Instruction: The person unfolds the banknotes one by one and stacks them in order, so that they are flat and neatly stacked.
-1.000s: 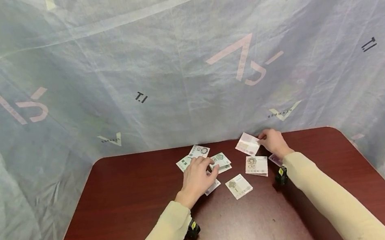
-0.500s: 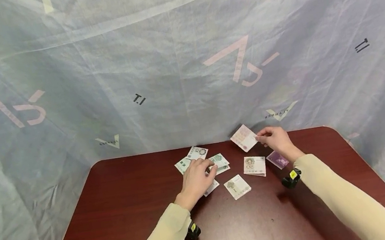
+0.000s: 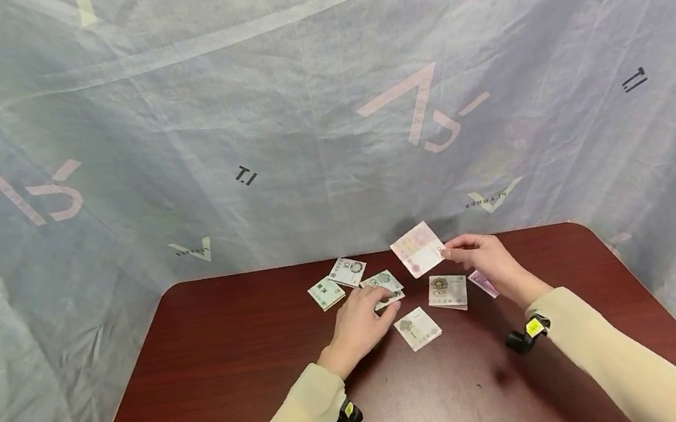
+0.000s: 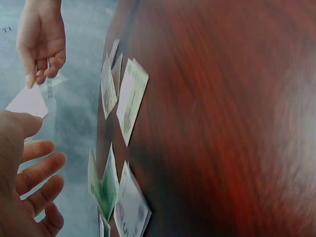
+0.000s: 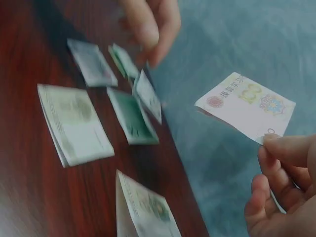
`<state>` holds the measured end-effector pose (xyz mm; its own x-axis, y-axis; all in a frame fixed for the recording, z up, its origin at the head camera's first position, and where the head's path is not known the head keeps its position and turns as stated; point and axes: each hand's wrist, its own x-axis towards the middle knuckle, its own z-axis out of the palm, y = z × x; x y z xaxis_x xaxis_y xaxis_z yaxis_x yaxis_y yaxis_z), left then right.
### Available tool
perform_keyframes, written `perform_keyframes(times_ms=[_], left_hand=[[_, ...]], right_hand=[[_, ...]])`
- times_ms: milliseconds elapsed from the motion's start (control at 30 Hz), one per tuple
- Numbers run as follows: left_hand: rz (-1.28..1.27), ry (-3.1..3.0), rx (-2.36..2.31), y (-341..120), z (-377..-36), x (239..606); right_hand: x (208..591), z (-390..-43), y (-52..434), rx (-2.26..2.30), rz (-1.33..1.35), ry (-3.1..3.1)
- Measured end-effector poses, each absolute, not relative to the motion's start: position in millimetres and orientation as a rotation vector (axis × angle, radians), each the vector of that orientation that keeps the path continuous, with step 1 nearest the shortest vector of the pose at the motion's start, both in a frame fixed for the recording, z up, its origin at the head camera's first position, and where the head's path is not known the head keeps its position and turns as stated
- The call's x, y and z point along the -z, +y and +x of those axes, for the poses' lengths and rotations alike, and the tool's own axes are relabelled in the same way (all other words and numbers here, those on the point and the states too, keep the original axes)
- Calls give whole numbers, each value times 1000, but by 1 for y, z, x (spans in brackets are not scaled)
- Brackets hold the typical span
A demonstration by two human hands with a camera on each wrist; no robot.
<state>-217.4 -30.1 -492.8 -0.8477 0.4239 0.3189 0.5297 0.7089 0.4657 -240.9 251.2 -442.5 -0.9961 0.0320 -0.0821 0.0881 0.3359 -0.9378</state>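
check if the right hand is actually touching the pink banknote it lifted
Touching. The right wrist view shows the right hand pinching the pink banknote at one corner, held clear above the table.

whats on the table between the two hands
Two folded banknotes lie between the left hand and right hand, seen in the head view.

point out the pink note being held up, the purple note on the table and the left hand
pink note (image 3: 418, 249), head view, middle of its face
purple note (image 3: 483, 283), head view, its visible strip
left hand (image 3: 361, 321), head view, back of the hand
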Motion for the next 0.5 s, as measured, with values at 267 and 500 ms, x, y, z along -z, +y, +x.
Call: perform_keyframes(times_ms=[267, 500], left_hand=[[-651, -2591, 1174, -17, -204, 494], [-440, -2354, 1896, -6, -200, 497]], right_hand=[[447, -215, 234, 2058, 139, 2238], [455, -196, 222, 2174, 190, 2094]])
